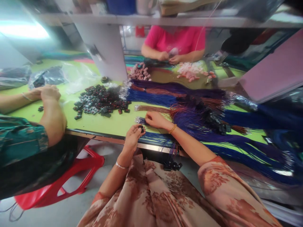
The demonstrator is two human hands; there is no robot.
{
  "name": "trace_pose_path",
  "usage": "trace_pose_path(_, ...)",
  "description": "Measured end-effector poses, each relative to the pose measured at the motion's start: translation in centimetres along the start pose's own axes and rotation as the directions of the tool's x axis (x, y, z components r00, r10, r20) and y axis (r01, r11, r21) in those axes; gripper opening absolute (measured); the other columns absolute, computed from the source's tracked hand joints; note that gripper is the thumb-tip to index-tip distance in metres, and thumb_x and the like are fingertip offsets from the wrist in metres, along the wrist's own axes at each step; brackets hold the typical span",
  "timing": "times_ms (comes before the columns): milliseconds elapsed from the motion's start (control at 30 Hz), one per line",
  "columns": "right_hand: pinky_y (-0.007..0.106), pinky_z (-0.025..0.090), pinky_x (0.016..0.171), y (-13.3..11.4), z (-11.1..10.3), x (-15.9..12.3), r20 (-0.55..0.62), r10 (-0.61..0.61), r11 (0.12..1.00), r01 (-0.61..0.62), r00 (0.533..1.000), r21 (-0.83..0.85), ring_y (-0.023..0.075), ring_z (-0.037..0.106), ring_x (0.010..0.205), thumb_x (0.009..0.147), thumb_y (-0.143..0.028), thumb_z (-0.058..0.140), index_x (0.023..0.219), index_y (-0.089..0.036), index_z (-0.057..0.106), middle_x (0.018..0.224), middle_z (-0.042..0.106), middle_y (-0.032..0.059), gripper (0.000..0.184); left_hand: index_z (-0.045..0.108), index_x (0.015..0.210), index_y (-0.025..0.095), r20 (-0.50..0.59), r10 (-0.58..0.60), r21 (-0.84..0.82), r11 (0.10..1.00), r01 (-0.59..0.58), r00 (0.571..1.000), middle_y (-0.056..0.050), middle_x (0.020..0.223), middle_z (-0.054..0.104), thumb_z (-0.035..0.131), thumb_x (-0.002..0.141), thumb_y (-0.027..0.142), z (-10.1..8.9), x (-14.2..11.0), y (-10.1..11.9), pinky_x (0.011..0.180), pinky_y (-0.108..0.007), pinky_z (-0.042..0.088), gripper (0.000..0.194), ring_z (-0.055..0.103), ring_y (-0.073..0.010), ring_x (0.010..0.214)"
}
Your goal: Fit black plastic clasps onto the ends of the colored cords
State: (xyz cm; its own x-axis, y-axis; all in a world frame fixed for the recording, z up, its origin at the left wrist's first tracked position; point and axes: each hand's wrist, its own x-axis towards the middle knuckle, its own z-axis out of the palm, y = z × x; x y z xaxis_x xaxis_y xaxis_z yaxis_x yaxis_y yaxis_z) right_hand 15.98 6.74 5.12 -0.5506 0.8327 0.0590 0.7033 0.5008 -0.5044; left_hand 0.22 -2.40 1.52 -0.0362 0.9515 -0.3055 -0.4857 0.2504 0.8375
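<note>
The left hand (pixel 133 135) is above the near edge of the green table (pixel 113 123), its thumb and fingers pinched together on a small black plug (pixel 141 128), which sits at the fingertips just below the right hand (pixel 156 120). The right hand is bent at the wrist over the table, fingers curled inward with the tips close together, beside the silver ends of a short bunch of dark blue wires (pixel 140 120); whether those fingertips have hold of a wire, I cannot tell. A thin dark wire (pixel 151 128) seems to run from the plug toward the right, passing under the right hand. Just beyond that hand lies a bunch of brown wires (pixel 153 108), and behind it broad bundles of blue wires (pixel 151 97) and purple wires (pixel 163 85) stretch across the table. To the left of these is a loose heap of black plugs (pixel 101 99) (some of them showing red bits). More black plugs (pixel 172 165) hang on wires over the near edge, in front of the wearer's patterned clothes (pixel 151 195). On the left, a co-worker in a green sleeve (pixel 23 135) has both hands together near some clear plastic bags (pixel 78 77). Across the table, another person in a pink top (pixel 175 39) works with both hands behind two piles of pink pieces (pixel 139 72). A red stool (pixel 71 176) stands on the floor at the left.
</note>
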Motion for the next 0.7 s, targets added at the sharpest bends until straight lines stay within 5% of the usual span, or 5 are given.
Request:
trace_pose_path(200,0.02,0.029,0.057,-1.7,0.6,1.7,-0.034,-0.033,0.942,0.042,0.999,0.333,0.0087,0.044,0.06,0.075,-0.022,0.051,0.071,-0.013,0.059,0.066,0.056,-0.0016,0.013,0.061,0.093,0.016,0.003,0.009,-0.004,1.0,-0.009,1.0,-0.003,0.082,0.068,0.076,0.067,0.027,-0.2,0.2,-0.3,0.081,-0.03,0.053,0.032,0.066,-0.013,0.078)
trace_pose_path(367,0.019,0.03,0.054,-2.3,0.0,0.0,-0.068,0.011,0.844,0.027,0.998,0.536,0.0076,0.04,0.056,0.071,-0.025,0.052,0.068,-0.013,0.059,0.059,0.05,-0.0043,0.014,0.061,0.094,0.017,-0.001,0.03,-0.024,0.999,-0.03,1.0,-0.002,0.082,0.066,0.075,0.068,0.026,0.0,0.0,-0.2,0.083,-0.032,0.053,0.03,0.064,-0.0126,0.079)
trace_pose_path(700,0.02,0.026,0.052,-1.5,1.6,-3.5,-0.107,0.036,0.904,0.013,0.994,0.427,0.0066,0.035,0.052,0.072,-0.027,0.056,0.063,-0.014,0.06,0.054,0.048,-0.0052,0.017,0.061,0.093,0.017,0.03,0.022,-0.131,0.991,-0.018,0.999,-0.004,0.09,0.065,0.066,0.076,0.019,0.5,0.0,0.3,0.099,-0.037,0.046,0.018,0.063,-0.0131,0.089)
